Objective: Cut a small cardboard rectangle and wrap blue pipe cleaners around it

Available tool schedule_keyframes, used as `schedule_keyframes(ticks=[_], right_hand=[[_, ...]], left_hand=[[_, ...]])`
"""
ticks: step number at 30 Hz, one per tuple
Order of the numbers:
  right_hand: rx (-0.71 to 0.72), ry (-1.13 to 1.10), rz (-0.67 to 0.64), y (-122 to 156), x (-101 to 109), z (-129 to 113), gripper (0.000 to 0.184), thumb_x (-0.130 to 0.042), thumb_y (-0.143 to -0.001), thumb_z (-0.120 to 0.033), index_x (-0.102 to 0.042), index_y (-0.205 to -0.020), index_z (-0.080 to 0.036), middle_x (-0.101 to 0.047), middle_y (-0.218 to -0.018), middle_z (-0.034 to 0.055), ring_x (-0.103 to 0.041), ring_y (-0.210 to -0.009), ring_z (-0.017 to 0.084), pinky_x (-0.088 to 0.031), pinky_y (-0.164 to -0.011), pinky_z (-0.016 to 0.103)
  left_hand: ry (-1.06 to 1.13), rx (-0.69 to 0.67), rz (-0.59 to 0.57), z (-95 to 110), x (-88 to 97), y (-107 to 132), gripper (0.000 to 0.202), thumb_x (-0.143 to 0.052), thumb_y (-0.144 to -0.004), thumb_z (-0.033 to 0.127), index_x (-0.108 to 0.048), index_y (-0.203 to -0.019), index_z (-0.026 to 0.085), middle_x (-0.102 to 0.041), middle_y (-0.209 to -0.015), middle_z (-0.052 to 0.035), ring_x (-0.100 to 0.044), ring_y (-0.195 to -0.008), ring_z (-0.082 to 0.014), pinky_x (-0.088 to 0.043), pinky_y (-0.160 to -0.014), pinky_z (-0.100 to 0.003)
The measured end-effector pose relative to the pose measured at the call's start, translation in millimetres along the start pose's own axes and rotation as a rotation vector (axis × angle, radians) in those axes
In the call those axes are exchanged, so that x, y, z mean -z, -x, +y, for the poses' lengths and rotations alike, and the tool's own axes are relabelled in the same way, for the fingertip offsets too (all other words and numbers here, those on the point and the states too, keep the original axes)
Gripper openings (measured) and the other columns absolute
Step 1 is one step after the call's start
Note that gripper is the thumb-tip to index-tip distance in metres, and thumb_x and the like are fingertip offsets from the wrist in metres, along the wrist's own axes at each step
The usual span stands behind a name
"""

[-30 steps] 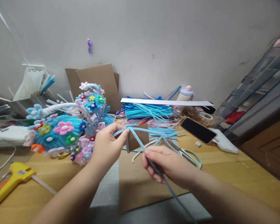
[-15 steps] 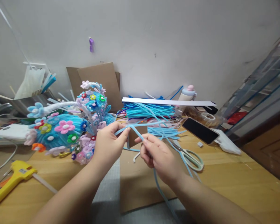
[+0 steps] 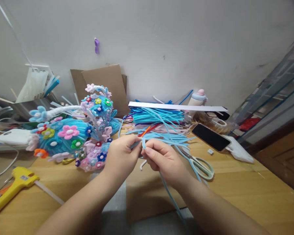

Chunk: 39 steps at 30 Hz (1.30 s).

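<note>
My left hand (image 3: 121, 156) and my right hand (image 3: 163, 160) meet at the middle of the table, fingertips pinched together on a light blue pipe cleaner (image 3: 170, 195). Its long tail runs down from my right hand toward the lower edge of the view. The small cardboard piece seen earlier is now hidden behind my hands. Just beyond them lies a heap of blue pipe cleaners (image 3: 156, 117).
A flower-covered blue pipe-cleaner figure (image 3: 68, 133) stands at the left. A yellow glue gun (image 3: 11, 187) lies at the near left. Scissors (image 3: 201, 164) and a black phone (image 3: 210, 137) lie to the right. Cardboard sheets (image 3: 105, 85) lean on the wall; another (image 3: 147, 199) lies under my hands.
My right hand rose from lower right to meet my left hand. Both hands closed together on the pipe cleaner, covering the small cardboard piece.
</note>
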State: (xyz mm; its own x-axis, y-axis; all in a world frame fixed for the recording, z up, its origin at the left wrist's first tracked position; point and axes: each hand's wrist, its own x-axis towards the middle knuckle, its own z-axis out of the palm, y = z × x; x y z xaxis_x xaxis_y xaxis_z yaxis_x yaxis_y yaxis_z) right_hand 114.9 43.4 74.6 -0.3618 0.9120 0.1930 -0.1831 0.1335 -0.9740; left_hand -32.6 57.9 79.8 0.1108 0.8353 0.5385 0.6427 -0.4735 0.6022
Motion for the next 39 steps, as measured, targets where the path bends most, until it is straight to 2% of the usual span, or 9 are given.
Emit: schedule_keyframes(ticks=[7,13,15,18,21,24,29,32,39], right_hand=[[-0.02,0.01,-0.036,4,2,-1,0.018,-0.052,-0.085,-0.03,-0.053,-0.073,-0.016,-0.036,-0.05,-0.0078,-0.029,-0.043,0.005,-0.023,-0.04,0.018],[-0.142,-0.209,0.017,2,6,10,0.019,-0.052,-0.083,-0.034,-0.052,-0.074,-0.018,-0.05,-0.058,-0.0044,-0.042,-0.042,0.006,-0.032,-0.037,0.017],[-0.205,-0.216,0.021,2,6,11,0.02,-0.05,-0.084,-0.036,-0.051,-0.074,-0.019,-0.053,-0.059,-0.0045,-0.041,-0.037,0.006,-0.029,-0.033,0.017],[-0.162,0.14,0.038,6,5,10,0.022,-0.045,-0.087,-0.036,-0.051,-0.074,-0.019,-0.047,-0.049,-0.0065,-0.036,-0.034,0.006,-0.025,-0.036,0.019],[0.091,0.61,0.088,11,4,10,0.02,-0.045,-0.088,-0.028,-0.055,-0.074,-0.018,-0.05,-0.058,-0.0034,-0.045,-0.051,0.009,-0.032,-0.05,0.022],[0.183,0.729,0.107,13,2,14,0.02,-0.043,-0.089,-0.026,-0.056,-0.075,-0.018,-0.053,-0.065,-0.0015,-0.047,-0.06,0.01,-0.033,-0.057,0.024],[-0.135,0.244,0.12,10,-3,30,0.027,-0.046,-0.087,-0.039,-0.054,-0.072,-0.018,-0.042,-0.048,-0.0069,-0.034,-0.037,0.006,-0.025,-0.038,0.021],[-0.273,-0.048,0.069,7,-4,36,0.029,-0.053,-0.082,-0.044,-0.056,-0.075,-0.016,-0.042,-0.043,-0.008,-0.028,-0.031,0.004,-0.018,-0.032,0.019],[-0.428,-0.3,0.007,3,1,38,0.031,-0.063,-0.076,-0.044,-0.057,-0.074,-0.013,-0.039,-0.04,-0.0099,-0.02,-0.032,0.002,-0.011,-0.034,0.018]], left_hand=[[-0.04,-0.009,0.034,6,0.2,0,0.016,-0.054,-0.078,0.016,-0.065,-0.068,0.018,-0.064,-0.062,0.0025,-0.056,-0.059,-0.0107,-0.037,-0.056,-0.022],[0.281,0.32,-0.006,4,1.7,-6,0.016,-0.06,-0.076,0.031,-0.064,-0.069,0.017,-0.063,-0.054,0.002,-0.058,-0.051,-0.0125,-0.042,-0.051,-0.022],[0.383,0.401,-0.037,2,1.5,-9,0.021,-0.062,-0.075,0.036,-0.063,-0.07,0.016,-0.062,-0.05,0.0019,-0.058,-0.048,-0.0123,-0.043,-0.05,-0.022],[0.459,0.435,-0.046,1,-0.9,-11,0.022,-0.063,-0.075,0.037,-0.062,-0.069,0.015,-0.062,-0.049,0.0017,-0.058,-0.047,-0.0114,-0.044,-0.051,-0.021],[0.497,0.429,-0.032,0,-4.2,-9,0.021,-0.064,-0.075,0.036,-0.063,-0.069,0.015,-0.062,-0.05,0.0018,-0.059,-0.049,-0.0116,-0.046,-0.052,-0.021],[0.496,0.411,0.014,1,-3.8,-7,0.019,-0.064,-0.075,0.033,-0.063,-0.069,0.016,-0.062,-0.051,0.0022,-0.059,-0.049,-0.0113,-0.046,-0.051,-0.02],[0.401,0.37,0.175,6,5.9,-9,0.014,-0.065,-0.075,0.028,-0.064,-0.067,0.015,-0.062,-0.051,0.003,-0.059,-0.048,-0.0085,-0.044,-0.049,-0.016],[0.386,0.384,0.192,7,9.2,-10,0.015,-0.065,-0.075,0.028,-0.064,-0.067,0.015,-0.062,-0.052,0.0032,-0.057,-0.046,-0.0076,-0.041,-0.045,-0.015],[0.44,0.404,0.172,4,7.9,-11,0.015,-0.066,-0.074,0.03,-0.064,-0.068,0.016,-0.062,-0.051,0.0035,-0.058,-0.046,-0.0084,-0.042,-0.045,-0.015]])
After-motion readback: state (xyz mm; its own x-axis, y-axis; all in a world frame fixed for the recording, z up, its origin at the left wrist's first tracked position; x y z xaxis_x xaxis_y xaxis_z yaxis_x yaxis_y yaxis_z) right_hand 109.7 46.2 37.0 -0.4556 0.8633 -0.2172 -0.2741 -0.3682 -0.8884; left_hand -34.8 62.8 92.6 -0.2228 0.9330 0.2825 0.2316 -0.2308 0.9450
